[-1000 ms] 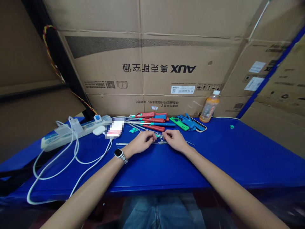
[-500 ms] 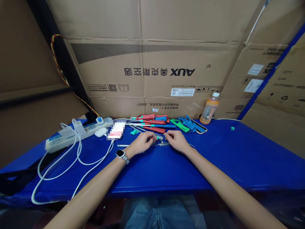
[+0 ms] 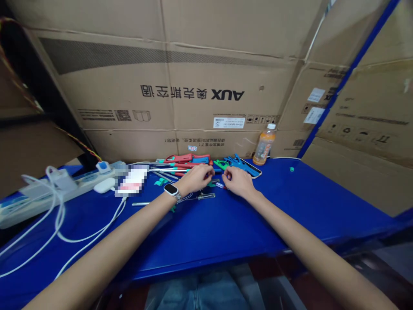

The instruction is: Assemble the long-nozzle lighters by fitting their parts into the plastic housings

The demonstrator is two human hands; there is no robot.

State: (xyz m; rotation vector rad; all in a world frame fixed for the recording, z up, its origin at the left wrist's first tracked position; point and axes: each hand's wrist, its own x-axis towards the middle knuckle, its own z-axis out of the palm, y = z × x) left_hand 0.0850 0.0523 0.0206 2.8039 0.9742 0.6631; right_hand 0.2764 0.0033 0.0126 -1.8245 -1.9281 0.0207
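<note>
My left hand [image 3: 197, 177], with a watch [image 3: 171, 189] on its wrist, is over the near side of a pile of long gas lighters with red handles [image 3: 183, 158]. Its fingers are curled together; what they grip is hidden. Facing it, my right hand [image 3: 238, 181] has thumb and fingers pinched beside a small purple-and-white piece [image 3: 220, 185]; whether it grips this piece I cannot tell. Below the hands lies a small clear part with a thin wire [image 3: 206, 196]. A green scrap [image 3: 160, 182] and a thin metal tube [image 3: 141, 203] lie to the left.
Behind my right hand are blue handles [image 3: 238, 162], a green handle [image 3: 221, 164] and a phone [image 3: 254, 170]. An orange drink bottle [image 3: 264, 145] stands against the cardboard wall [image 3: 187, 64]. At left are a power strip [image 3: 87, 183], white cables [image 3: 60, 215] and a blurred-screen phone [image 3: 131, 181].
The view has turned to the right, shifting the scene leftward. My left hand has moved forward and right, nearer the lighter pile. The clear wired part shows more plainly on the table.
</note>
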